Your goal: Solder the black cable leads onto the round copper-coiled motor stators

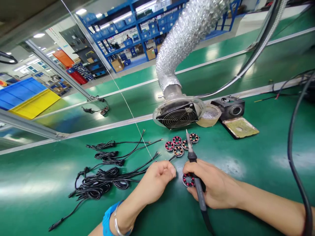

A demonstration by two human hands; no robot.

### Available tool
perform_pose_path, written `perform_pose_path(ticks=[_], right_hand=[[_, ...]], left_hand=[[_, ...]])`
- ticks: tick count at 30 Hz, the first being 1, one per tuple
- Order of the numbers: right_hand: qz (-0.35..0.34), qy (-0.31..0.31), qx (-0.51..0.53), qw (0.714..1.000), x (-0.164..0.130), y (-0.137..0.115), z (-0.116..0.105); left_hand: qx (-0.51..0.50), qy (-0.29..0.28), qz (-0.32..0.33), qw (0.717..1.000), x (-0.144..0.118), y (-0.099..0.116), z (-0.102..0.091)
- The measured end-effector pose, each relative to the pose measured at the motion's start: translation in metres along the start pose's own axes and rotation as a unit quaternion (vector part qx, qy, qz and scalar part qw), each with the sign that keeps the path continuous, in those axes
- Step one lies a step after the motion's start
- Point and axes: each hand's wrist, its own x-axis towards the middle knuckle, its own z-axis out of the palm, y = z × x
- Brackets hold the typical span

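A glossy green workbench [248, 157] fills the lower view, with metal-edged green benches, blue shelving [137, 28] and boxes beyond; a blue tray [23, 91] and a yellow tray [36, 103] stand at left. A crinkled silver duct [182, 42] leads down to a fume-extractor fan [177, 117], beside a black soldering-iron stand [230, 107] with a yellow sponge [241, 127]. Both forearms are cut off by the frame, and distant shelf contents are hard to make out. The left hand [161, 178] is curled, hiding part of the black cables [98, 180] coiled at left; whether it pinches one cannot be told. The right hand [214, 183] grips a soldering iron [200, 193], dark-handled, its slim metal tip pointing away. At that hand's fingertips, partly covered, is a ring-shaped stator [188, 185] wound with red coils. Just beyond, five similar stators [177, 137] lie clustered, some red-wound, others copper-coloured.
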Motion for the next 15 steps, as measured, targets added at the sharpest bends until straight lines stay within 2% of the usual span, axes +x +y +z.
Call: perform_pose_path(ticks=[4,6,8,11,13,15], right_hand=[[-0.005,0.008,0.013,1.0,0.001,0.0,0.0],[-0.002,0.007,0.012,1.0,0.001,-0.001,0.0],[0.0,0.003,0.009,1.0,0.0,0.0,0.0],[-0.001,0.003,0.006,1.0,-0.001,0.0,0.001],[-0.002,0.013,0.001,1.0,-0.001,0.001,0.002],[-0.001,0.028,-0.006,1.0,-0.001,0.002,0.003]], left_hand=[[0.135,0.001,-0.022,0.991,-0.005,-0.001,0.004],[0.115,0.006,-0.015,0.993,-0.004,-0.003,0.009],[0.036,0.009,-0.006,0.999,-0.001,-0.004,0.011],[-0.026,0.01,-0.001,1.0,0.001,0.001,0.005],[0.011,-0.001,-0.011,1.0,-0.003,0.005,0.001],[0.103,-0.007,-0.024,0.994,-0.008,0.009,0.0]])
